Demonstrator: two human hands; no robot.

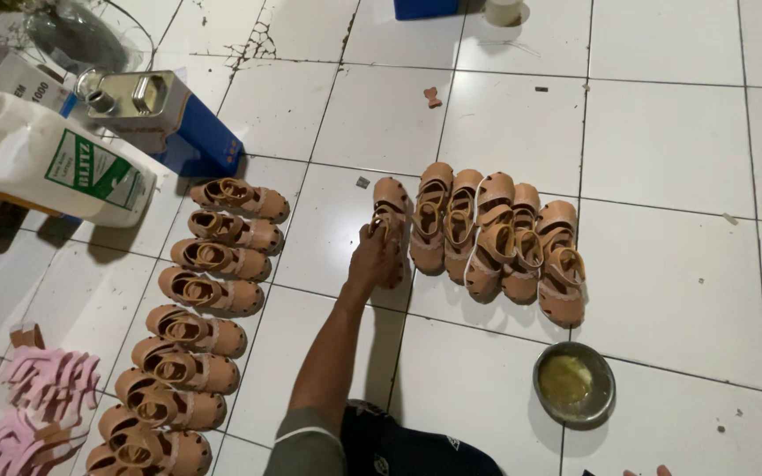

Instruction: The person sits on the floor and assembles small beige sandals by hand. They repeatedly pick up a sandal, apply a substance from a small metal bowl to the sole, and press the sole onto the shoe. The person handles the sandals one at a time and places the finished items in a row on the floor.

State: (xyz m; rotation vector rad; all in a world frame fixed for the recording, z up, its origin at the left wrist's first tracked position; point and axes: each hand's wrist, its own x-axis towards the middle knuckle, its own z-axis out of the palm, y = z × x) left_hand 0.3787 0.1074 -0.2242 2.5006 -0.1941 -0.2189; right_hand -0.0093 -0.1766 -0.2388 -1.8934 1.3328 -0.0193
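Note:
My left hand [372, 257] reaches forward over the white tiled floor [663, 150] and grips the strap end of a small tan sandal [391, 201]. This sandal is the leftmost of a tight row of tan sandals [496, 234] standing side by side. A long column of similar tan sandals [209, 295] runs down the left side, laid one below another. My right hand is out of sight.
A metal bowl of yellowish paste [573, 383] sits right of my knee. At the upper left stand a white plastic jug [50, 163] and a blue-and-silver tin can [165, 110]. Pink cut pieces [33, 401] lie stacked at the lower left.

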